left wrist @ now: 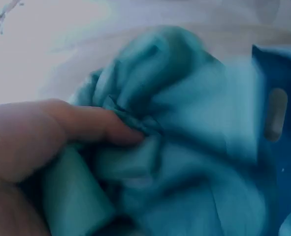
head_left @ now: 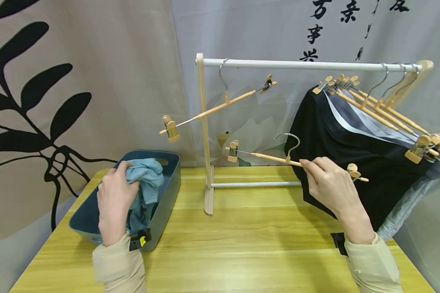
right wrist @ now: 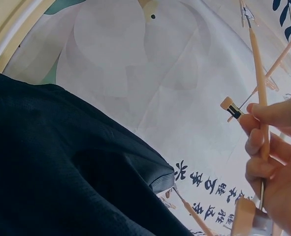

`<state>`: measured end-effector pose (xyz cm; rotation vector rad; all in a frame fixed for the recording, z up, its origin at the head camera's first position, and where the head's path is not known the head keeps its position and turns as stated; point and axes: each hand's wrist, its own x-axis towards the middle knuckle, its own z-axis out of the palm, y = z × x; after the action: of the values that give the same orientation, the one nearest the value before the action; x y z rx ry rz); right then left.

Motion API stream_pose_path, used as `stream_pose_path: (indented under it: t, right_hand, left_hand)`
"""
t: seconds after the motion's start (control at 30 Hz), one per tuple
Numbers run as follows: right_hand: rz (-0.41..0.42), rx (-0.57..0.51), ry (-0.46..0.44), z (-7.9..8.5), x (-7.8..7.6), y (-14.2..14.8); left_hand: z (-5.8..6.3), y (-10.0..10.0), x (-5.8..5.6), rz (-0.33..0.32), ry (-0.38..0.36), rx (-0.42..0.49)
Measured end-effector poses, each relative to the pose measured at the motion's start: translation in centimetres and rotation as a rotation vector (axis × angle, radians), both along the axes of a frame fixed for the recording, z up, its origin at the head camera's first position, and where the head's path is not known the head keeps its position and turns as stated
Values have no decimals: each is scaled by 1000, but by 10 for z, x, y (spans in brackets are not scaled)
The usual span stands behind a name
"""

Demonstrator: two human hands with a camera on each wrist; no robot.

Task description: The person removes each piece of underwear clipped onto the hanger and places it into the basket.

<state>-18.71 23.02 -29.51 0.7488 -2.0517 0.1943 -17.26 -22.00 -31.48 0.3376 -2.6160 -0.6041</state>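
Left hand (head_left: 115,197): pinches the bunched teal cloth (head_left: 146,173)
Teal cloth: at the blue basket (head_left: 170,199) — lower folds inside it
Right hand (head_left: 331,185): grips the clip hanger (head_left: 269,157) by its wooden bar
Clip hanger: below the white rail (head_left: 297,64) — hook free, near the black garment (head_left: 322,134)

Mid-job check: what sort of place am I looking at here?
Probably an indoor clothes-hanging station, perhaps a staged corner: a small rack on a wooden table carries a clipped black garment, a blue bin holds teal cloth, and a printed backdrop hangs behind.
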Motion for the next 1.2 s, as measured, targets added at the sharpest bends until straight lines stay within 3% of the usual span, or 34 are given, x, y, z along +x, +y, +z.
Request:
stream_pose_path:
  t: [0.23,0.57,0.93,1.2]
  right_hand:
    - [-10,5,-9,0,0,1]
    - [-26,2,-3,2,1,3]
    - [-46,6,10,8,4,5]
    - [-88,19,8,17,6,6]
  left_hand:
    - [-5,-12,2,-10,-201,5]
    - [-4,-13,3,-22,-328,14]
    - [-5,7,-8,-102,-357,-12]
    - [-4,33,-21,-174,-320,-16]
